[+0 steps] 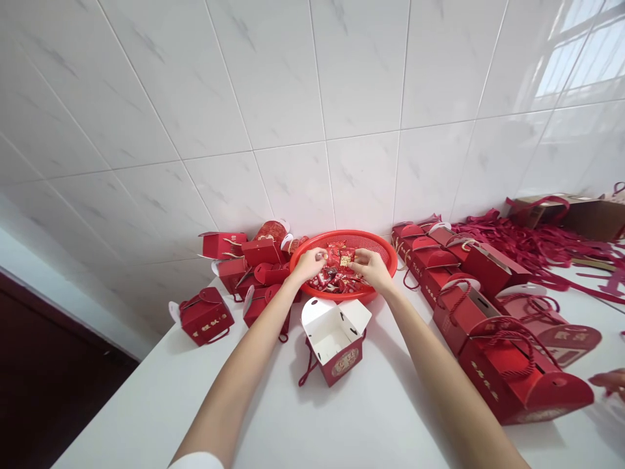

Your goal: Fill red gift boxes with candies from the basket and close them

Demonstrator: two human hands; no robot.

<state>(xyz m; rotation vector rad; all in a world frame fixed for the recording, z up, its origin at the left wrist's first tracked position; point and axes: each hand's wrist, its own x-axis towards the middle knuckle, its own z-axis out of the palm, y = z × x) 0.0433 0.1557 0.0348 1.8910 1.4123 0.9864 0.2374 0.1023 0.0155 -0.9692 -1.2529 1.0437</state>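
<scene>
"Bare forearms (254, 371) come nearest the lens, with a white sleeve (198, 460) on the left one. What's between them?"

"One open box (339, 348) on the white tabletop (146, 417); call it the clock's centre. It's folded card, smooth white within and red without, a pale rounded emblem on its front, twisted cord trailing at eight."

"And the hands?"

"Both at twelve, over the round red plastic basket (388, 253), just beyond the box. The left hand (310, 265) has its fingertips drawn together; I can't tell what they pinch. The right hand (373, 268) seems to pinch the edge of a gold-lettered packet (346, 258) between thumb and fingers."

"What might go wrong?"

"Those wrapped pieces (339, 284) look crinkly and glossy, so a light pinch could let one slip. The box looks light; a wrist dragged back across its raised flaps might tip it or bend one over the mouth."

"Anything at the sides?"

"Loose red boxes (207, 317) at ten and a row of red boxes (456, 322) from one to three. Their rope handles make loops an elbow could snag. Limp ribbons (488, 236) lie tangled at two, and another person's hand (611, 380) shows past three."
</scene>
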